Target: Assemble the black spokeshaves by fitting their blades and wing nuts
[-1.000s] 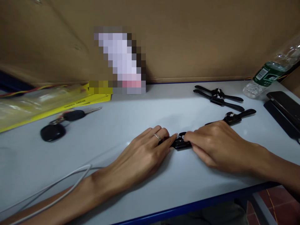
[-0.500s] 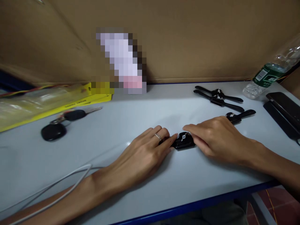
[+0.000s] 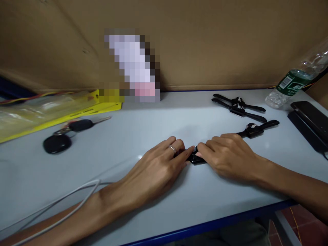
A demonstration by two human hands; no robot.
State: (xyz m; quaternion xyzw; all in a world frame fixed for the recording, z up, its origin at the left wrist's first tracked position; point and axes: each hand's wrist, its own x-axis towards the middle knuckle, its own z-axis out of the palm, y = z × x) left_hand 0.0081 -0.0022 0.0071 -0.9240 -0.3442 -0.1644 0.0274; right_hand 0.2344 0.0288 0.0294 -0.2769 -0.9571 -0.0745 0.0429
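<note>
R hand (image 3: 224,155) is brought back over black tool (image 3: 197,160), fingers closed round its middle; one end's gripped by L hand (image 3: 162,162), best kept steady.

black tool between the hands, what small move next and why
Probably a slight twist with the right hand: it is closed over the middle of the black tool, while the left hand covers one end, seemingly steadying it on the table.
</note>
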